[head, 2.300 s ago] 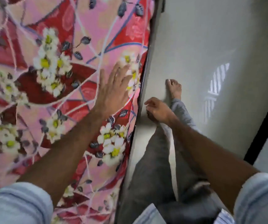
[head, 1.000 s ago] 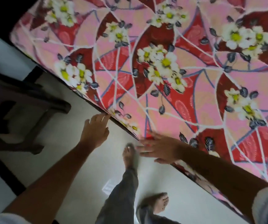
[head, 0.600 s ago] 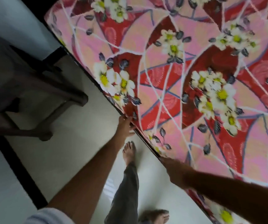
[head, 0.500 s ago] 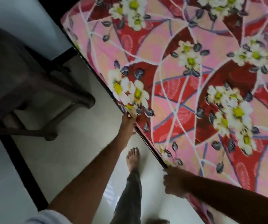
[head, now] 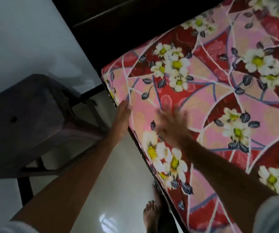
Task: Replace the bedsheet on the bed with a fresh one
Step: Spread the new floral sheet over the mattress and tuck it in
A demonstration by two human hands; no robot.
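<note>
Over on the left there was a dark plastic chair (head: 24,121) sitting on the glossy pale tiled floor (head: 118,190), just beside the bed corner. The left hand (head: 122,113) reached along the bed's side edge near that corner, fingers against the sheet's edge, but honestly I couldn't tell if it was gripping the fabric or just pressing on it. A bare foot (head: 149,214) stood on the floor right by the bed frame. The right hand (head: 172,125) was blurry but spread flat, fingers open, on top of the pink and red floral cotton bedsheet (head: 219,101). The sheet covered the mattress, its near edge running diagonally from the upper-left corner down to the lower right. No labels or writing anywhere I could read.
</note>
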